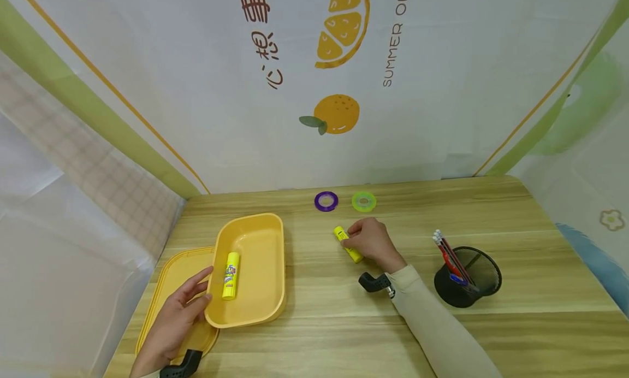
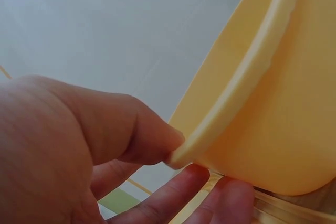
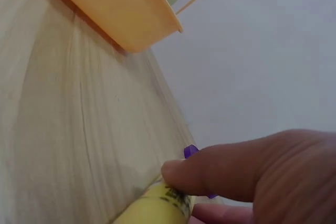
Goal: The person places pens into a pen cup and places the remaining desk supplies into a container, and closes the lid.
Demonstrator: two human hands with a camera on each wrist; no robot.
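My left hand (image 1: 173, 317) pinches the left rim of a yellow plastic box (image 1: 259, 277). In the left wrist view, the thumb (image 2: 144, 135) sits at the rim and the fingers are underneath. One yellow glue stick (image 1: 230, 277) lies inside the box, near its left wall. To the right of the box, my right hand (image 1: 372, 241) grips a second yellow glue stick (image 1: 340, 234) between thumb and fingers, low over the table. The right wrist view has the thumb pressed along this glue stick (image 3: 155, 209); the other fingers are mostly hidden behind.
A yellow lid (image 1: 169, 271) lies partly under the box. Two tape rolls, one purple (image 1: 320, 206) and one green (image 1: 355, 206), lie near the table's back edge. At the right stands a black mesh pen cup (image 1: 449, 293) with pencils and a red pen. A printed curtain (image 1: 393, 137) hangs behind.
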